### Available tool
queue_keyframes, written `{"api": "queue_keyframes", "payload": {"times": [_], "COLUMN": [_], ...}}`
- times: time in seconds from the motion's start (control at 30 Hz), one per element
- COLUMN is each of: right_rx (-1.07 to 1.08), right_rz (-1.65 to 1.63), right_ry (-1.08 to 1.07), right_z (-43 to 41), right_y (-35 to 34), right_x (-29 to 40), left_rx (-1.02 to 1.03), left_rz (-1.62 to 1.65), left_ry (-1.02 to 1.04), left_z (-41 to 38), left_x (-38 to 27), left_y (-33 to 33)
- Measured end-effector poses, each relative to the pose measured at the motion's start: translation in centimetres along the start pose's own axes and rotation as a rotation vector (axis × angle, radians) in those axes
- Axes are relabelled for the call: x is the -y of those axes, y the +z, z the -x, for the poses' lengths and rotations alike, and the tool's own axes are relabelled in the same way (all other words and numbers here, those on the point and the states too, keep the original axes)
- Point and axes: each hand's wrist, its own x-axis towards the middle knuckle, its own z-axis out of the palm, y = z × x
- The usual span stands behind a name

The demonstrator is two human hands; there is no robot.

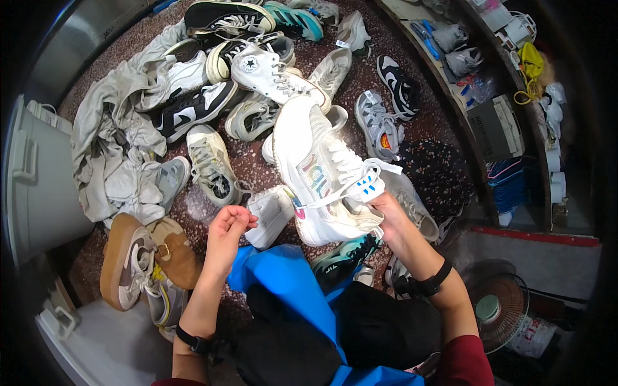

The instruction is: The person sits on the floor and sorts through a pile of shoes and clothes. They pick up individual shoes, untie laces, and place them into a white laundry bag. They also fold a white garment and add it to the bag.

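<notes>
A white sneaker [304, 159] with tied laces and iridescent lettering is held up in front of me. My right hand [388, 217] grips it at the collar and tongue, with its toe pointing away from me. My left hand [232, 227] is raised to the left of the heel, fingers curled loosely with thumb and fingertips close together; nothing shows in it. Beside that hand, a plain white shoe [270, 217] lies on the speckled floor. Blue plastic sheeting [285, 275] lies across my lap, and a black and teal shoe [338, 263] is just beyond it.
Many shoes cover the floor, among them a white high-top [260, 72]. Crumpled pale cloth [111, 120] lies at the left beside a grey bin [48, 178]. Tan shoes [176, 251] lie lower left. A fan [499, 309] stands lower right, below shelves [454, 91].
</notes>
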Motion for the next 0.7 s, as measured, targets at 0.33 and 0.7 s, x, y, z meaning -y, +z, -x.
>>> {"api": "queue_keyframes", "payload": {"times": [0.33, 0.7], "right_rx": [0.014, 0.051], "right_rz": [-0.038, 0.029], "right_ry": [0.03, 0.008], "right_z": [0.1, 1.3], "right_y": [0.0, 0.8], "right_x": [-0.3, -0.7], "left_rx": [0.007, 0.033], "left_rz": [-0.038, -0.379], "left_ry": [0.037, 0.513], "left_z": [0.5, 1.6], "left_x": [-0.8, -5.4], "left_y": [1.1, 4.8]}}
